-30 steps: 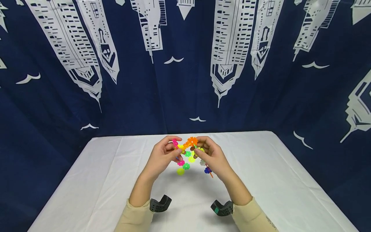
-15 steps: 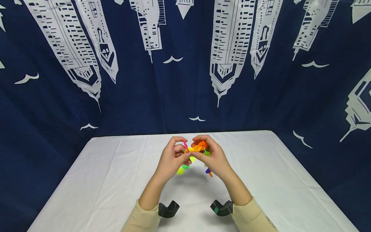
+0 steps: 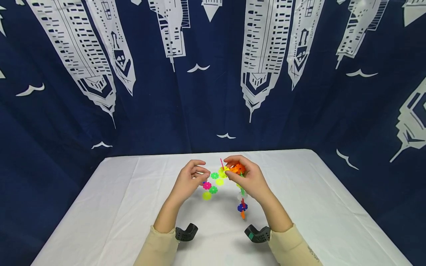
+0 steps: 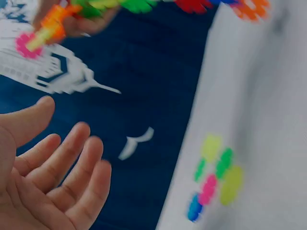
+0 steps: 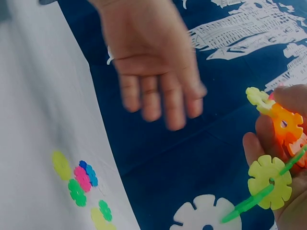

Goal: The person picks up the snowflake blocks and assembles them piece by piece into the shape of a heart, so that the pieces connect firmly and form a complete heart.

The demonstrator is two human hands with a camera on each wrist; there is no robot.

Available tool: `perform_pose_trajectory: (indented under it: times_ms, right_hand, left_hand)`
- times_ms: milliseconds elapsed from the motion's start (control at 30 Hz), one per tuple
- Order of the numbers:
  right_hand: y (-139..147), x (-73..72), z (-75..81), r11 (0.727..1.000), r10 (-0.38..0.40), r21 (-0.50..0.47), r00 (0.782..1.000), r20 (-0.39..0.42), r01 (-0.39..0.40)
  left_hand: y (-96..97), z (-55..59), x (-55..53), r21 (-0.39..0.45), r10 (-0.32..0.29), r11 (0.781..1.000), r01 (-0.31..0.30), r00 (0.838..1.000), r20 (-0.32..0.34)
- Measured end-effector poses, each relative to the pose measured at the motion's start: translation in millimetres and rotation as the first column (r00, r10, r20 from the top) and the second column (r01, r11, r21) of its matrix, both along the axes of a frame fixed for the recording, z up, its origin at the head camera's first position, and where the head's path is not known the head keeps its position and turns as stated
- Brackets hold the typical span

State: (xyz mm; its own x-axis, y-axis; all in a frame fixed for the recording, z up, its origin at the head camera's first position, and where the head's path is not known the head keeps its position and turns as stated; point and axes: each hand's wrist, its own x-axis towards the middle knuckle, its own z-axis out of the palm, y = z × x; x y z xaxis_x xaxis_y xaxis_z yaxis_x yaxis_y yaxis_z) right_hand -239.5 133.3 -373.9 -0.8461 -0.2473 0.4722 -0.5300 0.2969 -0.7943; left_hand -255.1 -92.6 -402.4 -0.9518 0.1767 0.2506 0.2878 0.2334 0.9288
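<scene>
My right hand [image 3: 247, 179] grips a chain of interlocking notched plastic discs by its orange discs [image 5: 285, 123]. At the chain's left end stands a pink disc [image 4: 29, 45], slotted into a yellow disc [image 3: 223, 171]. Below the hand hang green, white, red and blue discs, ending in an orange disc [image 3: 243, 215]. The white disc [image 5: 206, 215] shows large in the right wrist view. My left hand [image 3: 186, 181] is apart from the chain, its fingers relaxed; the left wrist view shows its palm with nothing in it.
Several loose discs lie on the white-covered table between the hands, among them a pink disc [image 3: 207, 185], a green disc [image 3: 213, 189] and a yellow disc [image 3: 206, 195]. A dark blue curtain [image 3: 199, 111] with white building prints hangs behind the table.
Both hands came together at the chain's pink and yellow end; then my left hand let go and drew back left. The chain stays in my right hand and hangs lower.
</scene>
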Motion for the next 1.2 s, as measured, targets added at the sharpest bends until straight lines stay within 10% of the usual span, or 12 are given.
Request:
perform_pose_trajectory:
  times_ms: [533, 967, 1200]
  right_hand:
    - [9.7, -4.6, 1.3, 0.997, -0.038, 0.063, 0.999, 0.018, 0.037]
    - [3.3, -4.7, -2.9, 0.995, -0.079, 0.058, 0.997, 0.019, 0.078]
    - [3.0, -5.0, -3.7, 0.997, -0.063, 0.051, 0.998, 0.016, 0.062]
  left_hand:
    - [-7.1, -66.9, -28.4, -0.42, 0.115, 0.899, -0.122, 0.993, -0.041]
    - [-5.3, -71.6, -39.1, -0.609, 0.107, 0.789, -0.078, 0.994, 0.011]
    - [-6.3, -71.3, -39.6, -0.615, 0.123, 0.781, -0.106, 0.992, -0.015]
